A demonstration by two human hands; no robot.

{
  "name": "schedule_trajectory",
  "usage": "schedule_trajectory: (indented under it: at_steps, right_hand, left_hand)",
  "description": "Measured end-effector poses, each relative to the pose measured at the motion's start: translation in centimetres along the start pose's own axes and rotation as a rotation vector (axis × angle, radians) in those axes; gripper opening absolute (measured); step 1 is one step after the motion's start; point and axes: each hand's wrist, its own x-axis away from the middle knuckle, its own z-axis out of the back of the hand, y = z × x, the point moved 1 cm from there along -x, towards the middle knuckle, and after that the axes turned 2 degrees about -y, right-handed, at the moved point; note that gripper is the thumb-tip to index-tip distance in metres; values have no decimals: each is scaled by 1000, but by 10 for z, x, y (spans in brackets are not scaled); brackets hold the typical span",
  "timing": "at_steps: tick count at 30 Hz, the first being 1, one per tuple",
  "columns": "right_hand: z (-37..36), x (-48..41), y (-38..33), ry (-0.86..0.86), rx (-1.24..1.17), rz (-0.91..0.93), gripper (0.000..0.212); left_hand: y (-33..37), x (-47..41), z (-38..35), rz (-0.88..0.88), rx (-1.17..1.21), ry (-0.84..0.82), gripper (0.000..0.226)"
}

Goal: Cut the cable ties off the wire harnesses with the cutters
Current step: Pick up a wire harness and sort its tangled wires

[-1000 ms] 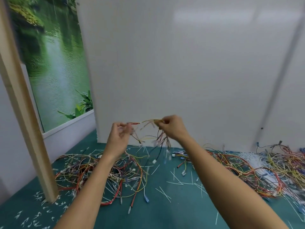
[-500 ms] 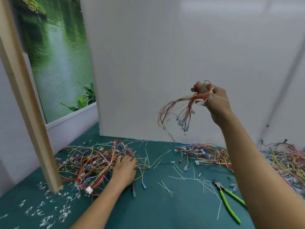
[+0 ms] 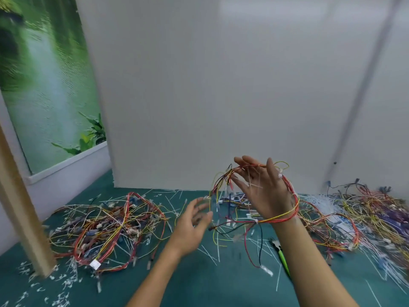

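My right hand is raised above the table with straight fingers, and a red-and-yellow wire harness loops around it and its wrist, loose ends and white cable ties dangling below. My left hand hovers open just left of the dangling wires, holding nothing. The green-handled cutters lie on the green table, mostly hidden behind my right forearm.
A tangled pile of harnesses lies at the left and a larger pile at the right. Cut white ties litter the middle. A wooden post stands at the left and a white wall panel rises behind.
My right hand has come down from high up and opened, with the harness now looped round it. My left hand has lifted off the left pile and moved toward the dangling wires.
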Motion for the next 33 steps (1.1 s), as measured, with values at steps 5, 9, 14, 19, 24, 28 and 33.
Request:
schedule_trajectory:
  at_steps: [5,9,14,19,24,28,33]
  right_hand:
    - [19,17,30,13,-92,13,57]
    - [41,16,34,-73,-200,40,91]
    - [62,13,40,-85,-391,-22,125]
    - [84,6,38,55,-440,-87,133]
    - [93,4,40,126,-554,-216,113]
    - [90,1,48,156,-587,-254,103]
    - [75,0,48,219,-641,-272,95]
  left_hand:
    - [11,-19,-7,274,499,40,39]
    - [25,-38,3,261,580,-23,52]
    - [24,-52,19,228,761,-122,68]
    - [17,-64,22,218,753,-101,55]
    - [8,-68,32,277,622,-30,34]
    - [6,-63,38,291,363,4,23]
    - [14,-54,42,366,27,-78,26]
